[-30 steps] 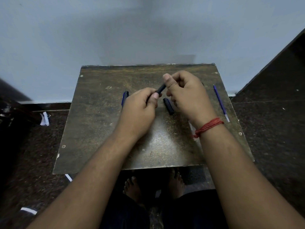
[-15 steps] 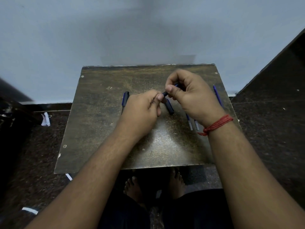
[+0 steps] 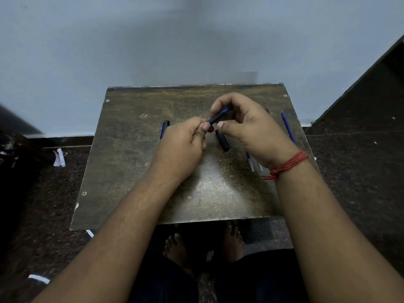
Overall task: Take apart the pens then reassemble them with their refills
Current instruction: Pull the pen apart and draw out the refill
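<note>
Above the middle of the small brown table, both hands hold one dark blue pen. My left hand pinches its near end between thumb and fingers. My right hand curls its fingers round the far end. A black pen part lies on the table just below the hands. Another blue pen lies left of my left hand, partly hidden by it. A thin blue refill lies near the right edge. Two more refills poke out under my right wrist.
The table stands against a pale wall. Dark speckled floor surrounds it, with scraps of white paper at the left. My bare feet show under the near table edge. A dark slanted surface rises at the right.
My right hand has shifted right and turned, its fingers now round the pen's far end. More of the blue pen shows between the hands. My left hand stayed nearly still.
</note>
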`<state>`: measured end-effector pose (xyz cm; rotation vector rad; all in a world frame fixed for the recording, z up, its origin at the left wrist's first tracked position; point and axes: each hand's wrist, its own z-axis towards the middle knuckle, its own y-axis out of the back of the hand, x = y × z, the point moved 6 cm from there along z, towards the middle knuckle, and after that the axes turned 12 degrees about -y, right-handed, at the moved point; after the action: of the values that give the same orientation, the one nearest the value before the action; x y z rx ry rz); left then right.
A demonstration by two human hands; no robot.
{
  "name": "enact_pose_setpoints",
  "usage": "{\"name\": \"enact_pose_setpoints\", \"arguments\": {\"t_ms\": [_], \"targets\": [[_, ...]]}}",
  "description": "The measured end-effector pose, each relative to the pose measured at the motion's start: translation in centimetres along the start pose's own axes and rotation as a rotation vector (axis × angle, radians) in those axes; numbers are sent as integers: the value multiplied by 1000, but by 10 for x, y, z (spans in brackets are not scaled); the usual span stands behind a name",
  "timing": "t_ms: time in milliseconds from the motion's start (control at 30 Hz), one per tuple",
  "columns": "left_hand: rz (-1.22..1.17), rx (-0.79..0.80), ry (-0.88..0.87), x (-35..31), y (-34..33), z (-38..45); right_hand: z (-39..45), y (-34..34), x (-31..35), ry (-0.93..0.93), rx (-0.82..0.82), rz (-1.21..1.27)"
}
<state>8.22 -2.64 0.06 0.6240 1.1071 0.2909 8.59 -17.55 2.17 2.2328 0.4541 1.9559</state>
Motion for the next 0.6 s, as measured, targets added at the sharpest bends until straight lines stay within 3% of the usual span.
{"name": "enact_pose_setpoints", "arguments": {"t_ms": [200, 400, 600], "targets": [[35, 31, -3, -1, -4, -1, 1, -3, -3, -77, -100, -64], [-22, 8, 19, 1, -2, 0, 1, -1, -2, -29, 3, 185], [-73, 5, 12, -2, -3, -2, 5, 2, -11, -116, -122, 107]]}}
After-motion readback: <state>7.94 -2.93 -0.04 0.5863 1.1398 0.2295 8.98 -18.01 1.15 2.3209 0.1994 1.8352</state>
